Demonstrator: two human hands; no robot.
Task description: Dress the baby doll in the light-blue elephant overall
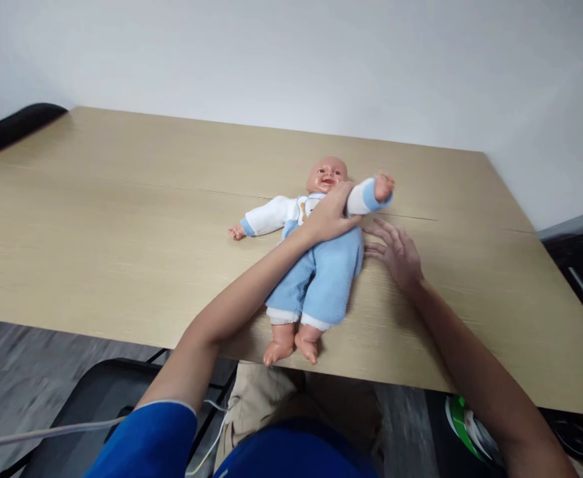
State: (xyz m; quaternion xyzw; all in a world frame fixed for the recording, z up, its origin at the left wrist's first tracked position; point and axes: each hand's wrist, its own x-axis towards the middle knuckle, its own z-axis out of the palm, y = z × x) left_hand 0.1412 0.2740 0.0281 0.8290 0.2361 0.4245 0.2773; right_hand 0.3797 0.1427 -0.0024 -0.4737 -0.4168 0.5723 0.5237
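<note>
A baby doll (331, 272) in a white top and light blue overalls lies on its back on the wooden table (122, 219). Its feet point toward me, at the table's front edge. My left hand (332, 216) reaches across the doll's chest and is closed around the upper part of one white sleeve (358, 198). That arm sticks up and out to the right; the other lies stretched out to the left. My right hand (396, 252) is beside the doll's hip, fingers spread and pointing at the overalls. Whether its fingertips touch the cloth I cannot tell.
A pale wall (271, 66) stands behind the table. Below the front edge at left is a dark chair (92, 405) with a white cable (47, 431) across it. A green and white round object (463, 428) is under the table at right. Black furniture borders both sides.
</note>
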